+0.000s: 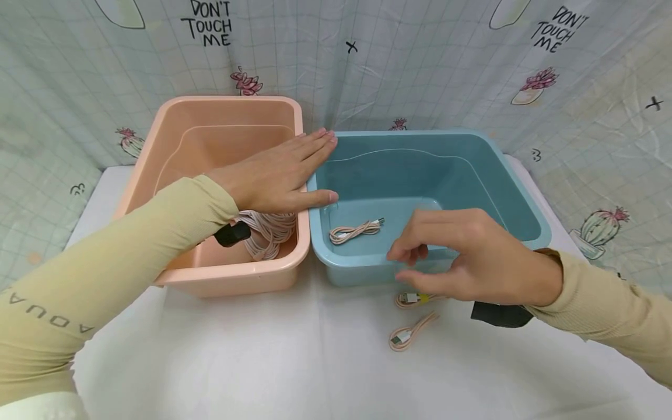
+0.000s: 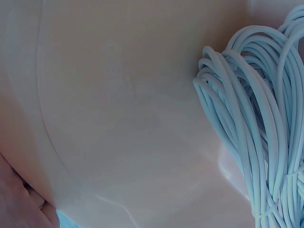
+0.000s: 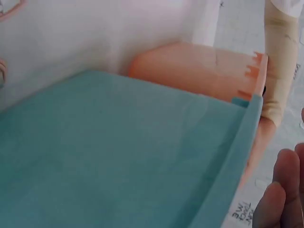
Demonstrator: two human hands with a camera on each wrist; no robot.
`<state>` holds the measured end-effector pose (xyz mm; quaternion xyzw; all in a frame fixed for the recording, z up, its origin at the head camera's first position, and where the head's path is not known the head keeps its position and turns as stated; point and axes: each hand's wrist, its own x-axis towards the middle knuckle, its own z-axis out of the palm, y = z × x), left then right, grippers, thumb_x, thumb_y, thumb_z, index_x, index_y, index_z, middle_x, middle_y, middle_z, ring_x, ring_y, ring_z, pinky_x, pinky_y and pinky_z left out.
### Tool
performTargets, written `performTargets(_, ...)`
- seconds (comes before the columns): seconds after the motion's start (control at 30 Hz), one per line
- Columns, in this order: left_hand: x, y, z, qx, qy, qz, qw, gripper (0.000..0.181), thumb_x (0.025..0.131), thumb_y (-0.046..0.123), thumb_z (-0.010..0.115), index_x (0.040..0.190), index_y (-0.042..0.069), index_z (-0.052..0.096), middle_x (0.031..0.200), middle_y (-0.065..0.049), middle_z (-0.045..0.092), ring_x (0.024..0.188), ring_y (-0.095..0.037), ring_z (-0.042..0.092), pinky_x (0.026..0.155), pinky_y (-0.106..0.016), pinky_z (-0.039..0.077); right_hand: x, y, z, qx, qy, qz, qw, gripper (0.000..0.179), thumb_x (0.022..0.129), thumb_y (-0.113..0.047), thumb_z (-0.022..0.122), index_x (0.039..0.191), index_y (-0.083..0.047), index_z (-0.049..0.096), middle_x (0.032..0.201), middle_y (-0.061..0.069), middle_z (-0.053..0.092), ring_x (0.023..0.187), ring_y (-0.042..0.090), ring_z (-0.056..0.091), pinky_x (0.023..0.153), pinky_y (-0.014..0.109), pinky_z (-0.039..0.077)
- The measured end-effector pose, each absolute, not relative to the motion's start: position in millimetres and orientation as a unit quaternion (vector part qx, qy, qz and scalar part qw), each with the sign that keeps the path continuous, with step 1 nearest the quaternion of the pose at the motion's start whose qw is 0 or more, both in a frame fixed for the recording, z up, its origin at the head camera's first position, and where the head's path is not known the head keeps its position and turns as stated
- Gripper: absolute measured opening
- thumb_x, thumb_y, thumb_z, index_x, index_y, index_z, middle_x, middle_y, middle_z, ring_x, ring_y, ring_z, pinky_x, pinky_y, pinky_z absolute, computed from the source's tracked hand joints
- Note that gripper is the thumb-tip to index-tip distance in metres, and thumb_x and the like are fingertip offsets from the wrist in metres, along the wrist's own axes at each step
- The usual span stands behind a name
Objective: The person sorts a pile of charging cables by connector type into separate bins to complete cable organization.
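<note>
My left hand [image 1: 280,178] rests palm down, fingers straight, across the adjoining rims of a peach bin [image 1: 231,270] and a blue bin [image 1: 420,149]. Over the blue bin's front rim hovers my right hand [image 1: 467,256], its fingers loosely bent and thumb apart, with nothing between them. A small bundled cable [image 1: 357,231] with a plug lies inside the blue bin. Bundles of white cable [image 1: 270,230] sit in the peach bin, partly beneath my left wrist; the left wrist view shows these coils [image 2: 251,109] closely. Fingers [image 3: 287,180] of my right hand appear beside the blue wall in the right wrist view.
Below the right hand, on the white tabletop [image 1: 252,356], lie two more cable bundles: one [image 1: 409,300] with a yellow tie, partly hidden, and another [image 1: 411,333] nearer the front. A printed curtain [image 1: 341,70] hangs behind and beside the bins.
</note>
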<state>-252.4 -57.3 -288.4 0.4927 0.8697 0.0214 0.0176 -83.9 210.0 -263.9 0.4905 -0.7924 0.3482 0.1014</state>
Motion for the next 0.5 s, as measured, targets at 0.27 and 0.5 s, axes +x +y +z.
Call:
performTargets(0.27, -253.4, -57.1, -288.6, 0.494, 0.869, 0.02, 0.021, 0.094, 0.093, 0.071, 0.032, 0.157, 0.009, 0.0, 0.167, -0.005, -0.002, 0.157, -0.023, -0.002, 0.129, -0.042, 0.007, -63.3, 208.1, -280.0, 0.486, -0.806, 0.335, 0.046, 0.018, 0.083, -0.011, 0.075, 0.097, -0.02, 0.068, 0.091, -0.012, 0.065, 0.078, -0.005, 0.056, 0.072, 0.006, 0.048)
performTargets(0.5, -253.1, -57.8, -288.4, 0.49, 0.871, 0.021, 0.023, 0.094, 0.094, 0.071, 0.033, 0.157, 0.01, 0.0, 0.167, -0.004, -0.002, 0.157, -0.023, -0.003, 0.129, -0.042, 0.006, -53.1, 212.4, -297.7, 0.461, -0.834, 0.302, -0.012, 0.025, 0.08, -0.016, 0.08, 0.1, -0.024, 0.067, 0.097, -0.017, 0.062, 0.082, -0.007, 0.057, 0.075, 0.004, 0.049)
